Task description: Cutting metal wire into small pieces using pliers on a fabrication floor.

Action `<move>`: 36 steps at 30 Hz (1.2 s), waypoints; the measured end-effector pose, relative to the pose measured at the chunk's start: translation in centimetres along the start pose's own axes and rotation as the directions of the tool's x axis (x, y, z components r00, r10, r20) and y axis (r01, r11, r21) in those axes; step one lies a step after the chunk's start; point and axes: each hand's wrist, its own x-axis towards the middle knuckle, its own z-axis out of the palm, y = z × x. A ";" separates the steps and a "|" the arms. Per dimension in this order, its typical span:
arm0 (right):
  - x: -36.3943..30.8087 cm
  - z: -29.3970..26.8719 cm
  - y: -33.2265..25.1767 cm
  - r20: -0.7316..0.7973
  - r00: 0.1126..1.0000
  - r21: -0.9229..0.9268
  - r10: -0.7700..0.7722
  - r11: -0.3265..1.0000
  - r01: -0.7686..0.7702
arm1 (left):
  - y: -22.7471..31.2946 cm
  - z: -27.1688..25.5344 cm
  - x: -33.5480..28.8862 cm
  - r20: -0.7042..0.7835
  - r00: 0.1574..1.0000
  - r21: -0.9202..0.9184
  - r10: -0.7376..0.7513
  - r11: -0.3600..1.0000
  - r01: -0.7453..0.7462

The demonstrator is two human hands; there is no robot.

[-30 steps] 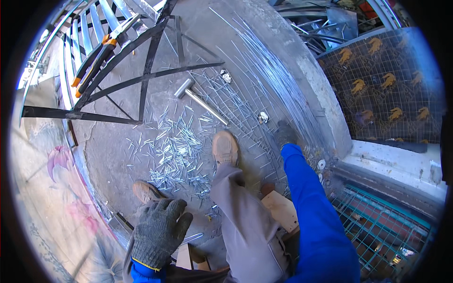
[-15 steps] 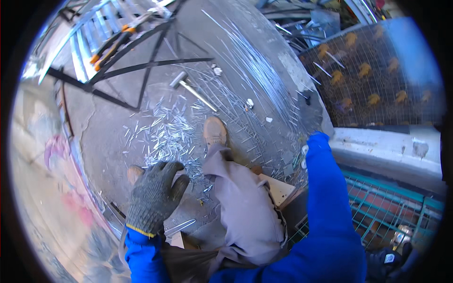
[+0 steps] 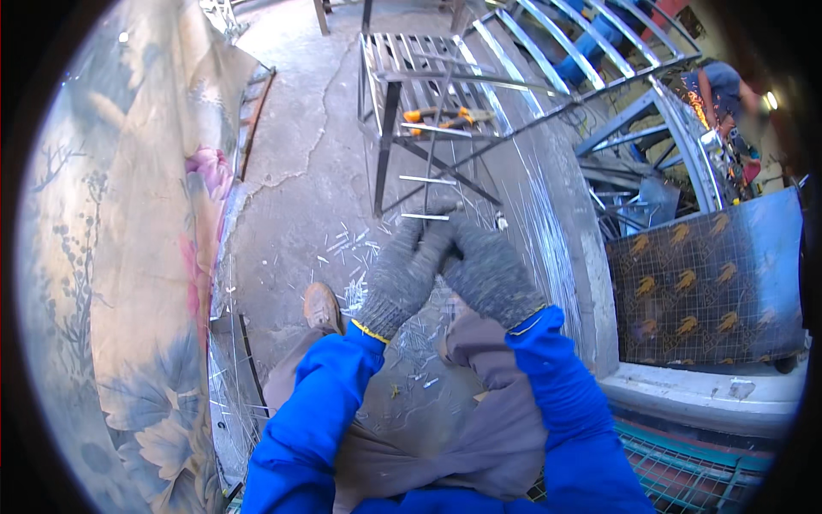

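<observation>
Gry gloves, blu sleeves, flrl cloth

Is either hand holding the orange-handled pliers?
No, the pliers lie on the slatted metal frame, apart from the left hand and the right hand.

Gloves: grey marled knit, left cuff edged yellow. Sleeves: long, bright blue. Trousers: loose, grey-brown. Left shoe: tan-brown, rounded toe.

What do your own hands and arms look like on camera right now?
The left hand and right hand wear dark grey knitted gloves. A yellow edge trims the left glove's cuff. Long, bright blue sleeves cover both forearms; no cables show on them.
</observation>
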 end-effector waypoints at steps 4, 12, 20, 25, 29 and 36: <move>1.8 0.5 -0.8 0.122 0.992 0.382 0.028 0.921 -0.073 | 0.8 -3.9 1.5 -0.202 0.978 0.105 -0.047 0.992 0.069; 1.9 7.0 1.1 0.079 0.990 0.587 0.119 0.797 -0.143 | 0.4 -5.2 3.1 -0.242 0.969 -0.031 0.046 0.998 -0.055; 1.5 4.7 -1.2 -0.054 0.995 0.604 0.082 0.796 -0.033 | 2.7 -3.0 3.2 -0.079 0.997 0.175 -0.008 0.984 0.022; 0.3 1.6 -0.4 0.011 0.948 0.881 0.317 0.446 -0.160 | 0.2 -2.3 5.5 -0.078 0.983 -0.099 0.163 0.980 -0.171; 0.7 0.5 2.9 -0.342 0.872 0.773 0.351 0.632 0.049 | -1.5 -1.1 9.3 -0.072 0.951 0.465 0.302 0.853 -0.236; -0.1 -1.2 2.1 -0.481 0.830 0.661 0.282 0.738 0.132 | -0.8 3.8 22.4 0.208 0.966 0.978 0.152 -0.017 -0.208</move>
